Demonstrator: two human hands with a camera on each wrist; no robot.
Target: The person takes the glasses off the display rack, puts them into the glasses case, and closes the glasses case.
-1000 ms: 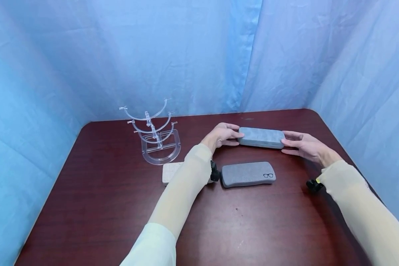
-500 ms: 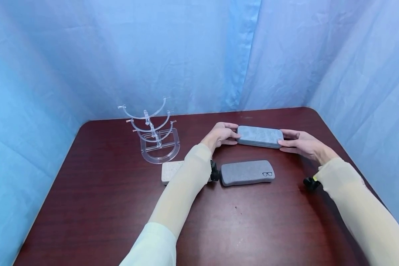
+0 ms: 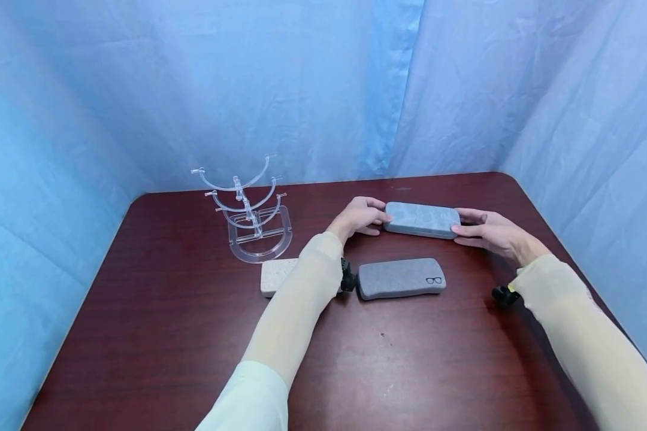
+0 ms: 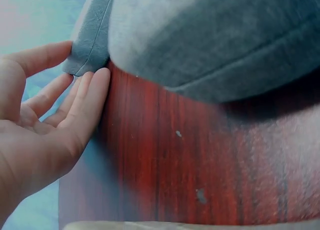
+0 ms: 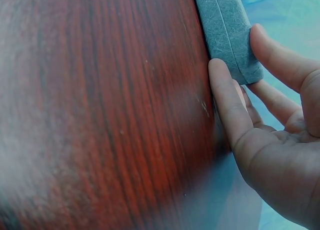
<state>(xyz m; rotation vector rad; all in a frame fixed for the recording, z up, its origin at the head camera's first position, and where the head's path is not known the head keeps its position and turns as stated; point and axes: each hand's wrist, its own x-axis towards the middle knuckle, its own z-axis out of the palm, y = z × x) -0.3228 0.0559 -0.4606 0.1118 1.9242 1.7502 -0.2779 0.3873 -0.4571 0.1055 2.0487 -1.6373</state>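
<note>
A light grey-blue glasses case lies shut near the back right of the table. My left hand holds its left end, the fingertips just at the corner. At its right end, my right hand pinches the case between thumb and fingers. In the right wrist view the right hand has its thumb on one edge of the case and fingertips against the other. The left wrist view shows the left hand with fairly straight fingers around the end of the case.
A darker grey glasses case with a glasses print lies in front. Partly hidden under my left forearm is a cream case. A clear glasses stand with tiered curved arms stands on the left of the dark red table. Blue curtains surround it.
The light grey-blue case has shifted slightly left and toward the back, with both hands staying at its ends. The other cases and the stand keep their places.
</note>
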